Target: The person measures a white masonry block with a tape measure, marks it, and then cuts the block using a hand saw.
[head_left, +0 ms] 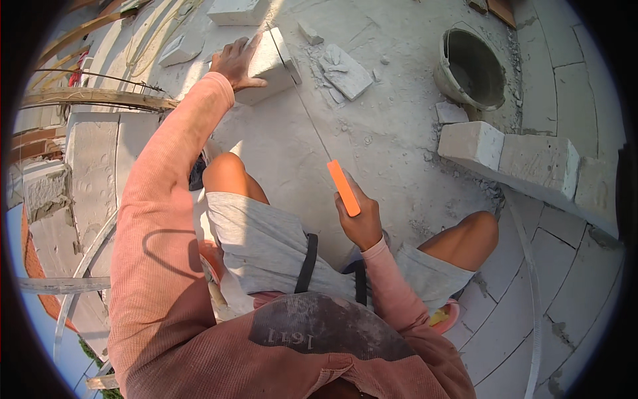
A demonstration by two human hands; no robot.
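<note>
My right hand [363,223] is closed round the orange handle of a hand saw [342,187] in front of me. Seen nearly edge-on, its thin blade runs up and to the left, into a cut line in a pale concrete block [269,63]. A narrow strip of the block lies on the right side of that cut. With thumb and fingers spread, my left hand [238,65] presses on the left part of the block and steadies it. The block rests on the dusty floor, beyond my knees.
Broken block pieces [347,73] lie right of the sawn block. A grey bucket [469,70], tipped toward me, stands at the far right. Several blocks [525,159] line the right wall. Wooden poles [100,98] and a low block wall [93,166] are on my left.
</note>
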